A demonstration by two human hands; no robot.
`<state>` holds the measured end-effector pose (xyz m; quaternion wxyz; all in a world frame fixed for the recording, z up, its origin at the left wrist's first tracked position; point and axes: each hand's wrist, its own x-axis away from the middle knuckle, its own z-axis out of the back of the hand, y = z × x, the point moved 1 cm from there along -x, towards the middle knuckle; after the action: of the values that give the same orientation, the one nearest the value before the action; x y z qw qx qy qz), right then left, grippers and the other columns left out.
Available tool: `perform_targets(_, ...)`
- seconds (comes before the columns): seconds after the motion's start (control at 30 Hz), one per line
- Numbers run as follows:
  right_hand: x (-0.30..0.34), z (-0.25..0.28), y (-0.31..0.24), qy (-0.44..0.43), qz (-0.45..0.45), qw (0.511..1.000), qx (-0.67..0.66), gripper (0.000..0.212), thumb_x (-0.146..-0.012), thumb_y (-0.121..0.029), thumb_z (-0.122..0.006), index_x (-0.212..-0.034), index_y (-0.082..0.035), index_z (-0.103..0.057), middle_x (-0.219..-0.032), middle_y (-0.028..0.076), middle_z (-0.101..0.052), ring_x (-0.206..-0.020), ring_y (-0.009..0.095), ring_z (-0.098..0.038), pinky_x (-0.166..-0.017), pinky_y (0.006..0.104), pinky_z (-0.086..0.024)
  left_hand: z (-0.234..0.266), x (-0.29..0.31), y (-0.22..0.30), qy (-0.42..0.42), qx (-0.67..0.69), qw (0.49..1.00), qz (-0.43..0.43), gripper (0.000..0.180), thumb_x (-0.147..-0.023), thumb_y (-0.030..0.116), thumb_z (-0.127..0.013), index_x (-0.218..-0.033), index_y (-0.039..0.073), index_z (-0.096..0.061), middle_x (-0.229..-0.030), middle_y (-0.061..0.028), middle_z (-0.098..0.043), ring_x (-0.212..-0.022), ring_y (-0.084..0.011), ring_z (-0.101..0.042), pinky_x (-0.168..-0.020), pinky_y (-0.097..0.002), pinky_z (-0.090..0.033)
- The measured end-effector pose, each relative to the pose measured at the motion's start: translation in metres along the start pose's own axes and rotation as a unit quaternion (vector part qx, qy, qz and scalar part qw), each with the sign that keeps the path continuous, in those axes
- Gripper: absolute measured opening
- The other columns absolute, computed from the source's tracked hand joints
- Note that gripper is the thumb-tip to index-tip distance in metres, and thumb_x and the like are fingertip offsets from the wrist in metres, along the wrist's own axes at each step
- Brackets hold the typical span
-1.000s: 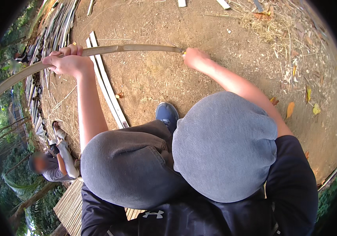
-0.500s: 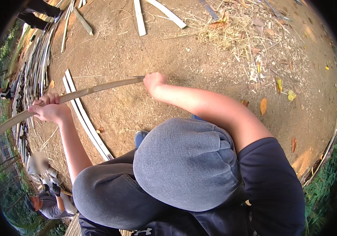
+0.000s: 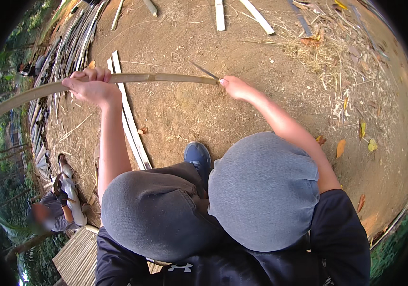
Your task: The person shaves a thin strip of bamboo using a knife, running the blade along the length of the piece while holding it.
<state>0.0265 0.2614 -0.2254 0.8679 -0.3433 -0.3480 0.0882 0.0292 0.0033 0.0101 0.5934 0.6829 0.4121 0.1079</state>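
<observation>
A long, bowed bamboo strip [image 3: 137, 78] runs from the left rim across to the middle of the view. My left hand [image 3: 92, 88] is wrapped round it, thumb below and fingers over the top, a good way in from its right end. At that end is my right hand [image 3: 235, 88], closed on a knife whose narrow dark blade [image 3: 204, 70] points up and left. The blade meets the strip's tip beside my thumb; whether my fingers also pinch the strip is hidden. The knife's handle is covered by my fist.
Two pale split strips [image 3: 128, 114] lie on the dirt beyond my left knee. More cut pieces [image 3: 219, 14] lie farther off. A bamboo pile [image 3: 66, 45] lines the left. A seated co-worker [image 3: 63, 202] is at lower left. Shavings [image 3: 304, 52] and leaves litter the right.
The view has shifted, so both hands and the strip appear farther right. The knife blade now shows at the strip's end, where it was not visible before. My left hand keeps its grip.
</observation>
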Motion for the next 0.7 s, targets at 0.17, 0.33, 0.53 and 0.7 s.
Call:
perform_targets(0.17,0.003,-0.023,0.018,0.010,-0.082,0.993,0.084,0.035,-0.107,-0.025,-0.036,-0.120,-0.002,-0.059,-0.093,0.008,-0.064,-0.072,0.017,-0.062,-0.064,0.0349,-0.051,-0.012,0.008,0.000,-0.038,0.035,0.999,0.004,0.049,-0.105,0.058,-0.024,-0.082,0.016,-0.034,-0.056,0.0049,-0.021,-0.048,-0.0099,-0.019,-0.045,-0.0270,-0.018)
perform_targets(0.33,0.007,-0.019,-0.009,-0.023,-0.078,0.991,0.109,0.037,-0.107,-0.024,-0.037,-0.122,0.000,-0.060,-0.103,0.014,-0.068,-0.088,0.024,-0.069,-0.075,0.0395,-0.055,-0.010,0.007,0.004,-0.066,0.038,0.997,-0.021,0.049,-0.105,0.057,-0.024,-0.082,0.015,-0.032,-0.056,0.0035,-0.021,-0.049,-0.0111,-0.018,-0.046,-0.0283,-0.018)
perform_targets(0.53,-0.001,-0.017,-0.019,-0.021,-0.099,0.990,0.094,0.036,-0.102,-0.018,-0.043,-0.125,0.004,-0.061,-0.116,0.020,-0.067,-0.101,0.029,-0.069,-0.086,0.0427,-0.055,-0.004,-0.001,-0.001,-0.058,0.048,0.997,-0.019,0.045,-0.105,0.055,-0.029,-0.086,0.014,-0.031,-0.057,0.0030,-0.022,-0.048,-0.0108,-0.019,-0.046,-0.0294,-0.018)
perform_targets(0.7,-0.018,-0.022,0.000,-0.060,-0.131,0.973,0.179,0.036,-0.093,-0.007,-0.054,-0.127,0.005,-0.061,-0.119,0.020,-0.068,-0.100,0.027,-0.070,-0.082,0.0391,-0.056,-0.005,0.000,-0.006,-0.052,0.055,0.997,-0.010,0.047,-0.103,0.058,-0.034,-0.088,0.014,-0.031,-0.058,0.0031,-0.028,-0.047,-0.0101,-0.022,-0.045,-0.0291,-0.020)
